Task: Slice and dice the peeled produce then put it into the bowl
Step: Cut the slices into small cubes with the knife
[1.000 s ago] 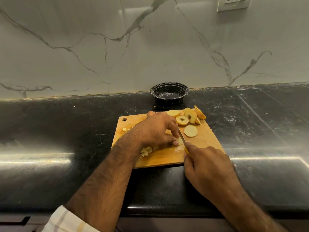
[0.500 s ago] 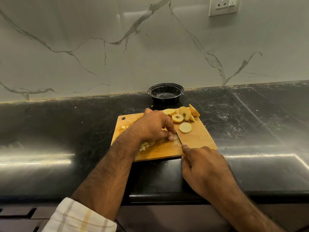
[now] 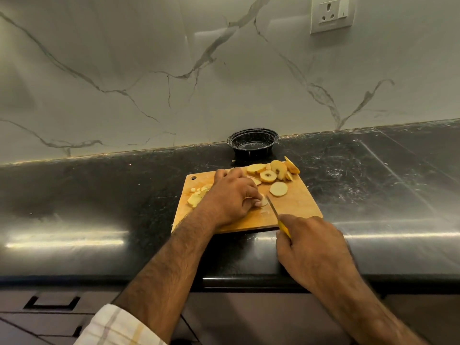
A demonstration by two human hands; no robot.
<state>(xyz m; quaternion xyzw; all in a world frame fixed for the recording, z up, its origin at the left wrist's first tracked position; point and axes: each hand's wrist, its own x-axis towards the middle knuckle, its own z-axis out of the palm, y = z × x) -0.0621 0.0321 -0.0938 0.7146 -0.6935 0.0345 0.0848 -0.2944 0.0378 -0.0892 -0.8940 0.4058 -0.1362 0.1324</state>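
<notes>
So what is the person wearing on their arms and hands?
The hands are bare, with no gloves, rings or watch showing on the left hand or the right hand. Both forearms are uncovered and hairy. Only the left arm shows clothing: a rolled-up sleeve near the elbow, white with a checked pattern of thin yellow and grey lines.

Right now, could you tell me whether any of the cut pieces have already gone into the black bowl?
No, the black bowl shows only its bare shiny inside, while the round slices lie on the cutting board.
</notes>
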